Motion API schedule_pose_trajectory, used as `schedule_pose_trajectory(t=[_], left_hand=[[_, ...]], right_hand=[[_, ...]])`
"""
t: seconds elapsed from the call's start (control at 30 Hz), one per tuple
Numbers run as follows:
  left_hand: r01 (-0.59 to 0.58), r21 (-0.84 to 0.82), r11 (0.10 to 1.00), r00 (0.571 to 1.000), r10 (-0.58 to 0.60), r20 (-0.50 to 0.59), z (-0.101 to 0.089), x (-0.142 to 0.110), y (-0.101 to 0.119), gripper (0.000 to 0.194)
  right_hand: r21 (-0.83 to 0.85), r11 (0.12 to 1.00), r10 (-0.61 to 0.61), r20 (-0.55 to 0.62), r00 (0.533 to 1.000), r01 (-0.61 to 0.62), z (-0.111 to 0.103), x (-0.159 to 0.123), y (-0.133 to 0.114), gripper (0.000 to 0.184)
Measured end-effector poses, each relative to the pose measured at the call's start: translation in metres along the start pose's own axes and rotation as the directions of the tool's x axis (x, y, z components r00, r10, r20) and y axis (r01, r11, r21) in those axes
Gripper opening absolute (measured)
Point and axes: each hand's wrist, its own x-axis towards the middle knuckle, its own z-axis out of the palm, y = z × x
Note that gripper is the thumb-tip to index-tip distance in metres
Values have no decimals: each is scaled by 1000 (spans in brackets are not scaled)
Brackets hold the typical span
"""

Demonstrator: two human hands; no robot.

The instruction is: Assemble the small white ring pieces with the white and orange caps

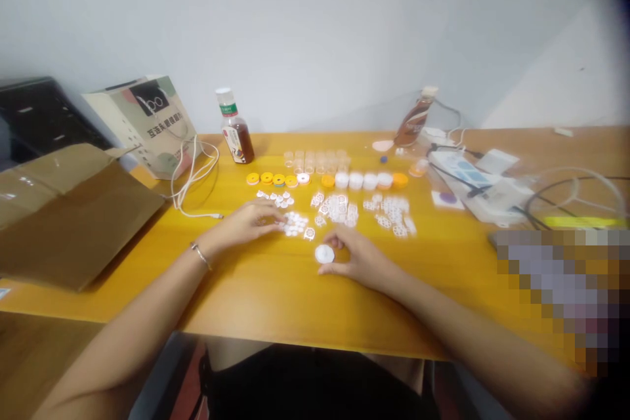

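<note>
My right hand (361, 257) holds a white round disc (324, 253) by its edge, between thumb and fingers, low over the table. My left hand (251, 223) reaches to a cluster of small white pieces (295, 226), its thumb and forefinger apart at the cluster's left edge. Just right of that cluster lies a white openwork wheel-like piece (309, 233). Behind my hands are more small white pieces (275, 198) and two groups of flat white openwork pieces (339, 208), the other group (392, 214) farther right. Small details are blurred.
A row of yellow round parts (267, 178) and white round parts (356, 180) stands behind, with clear cups (317, 161) farther back. Two brown-liquid bottles, left (237, 138) and right (415, 119), flank them. A cardboard box (73, 223), white cable (184, 190) and power strip (472, 184) sit at the sides.
</note>
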Motion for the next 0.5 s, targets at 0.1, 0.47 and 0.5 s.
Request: schedule_pose_trajectory(t=[0.1, 0.47, 0.5], left_hand=[[-39, 24, 999, 997, 37, 61, 8, 2, 2, 20], [-132, 107, 985, 991, 128, 45, 20, 6, 6, 20], [-124, 88, 988, 992, 122, 22, 20, 6, 10, 20]], right_hand=[[25, 1000, -10, 31, 999, 10, -5, -2, -1, 40], [46, 991, -127, 66, 990, 124, -10, -4, -3, 21], [46, 991, -127, 62, 990, 125, -9, -3, -2, 20]])
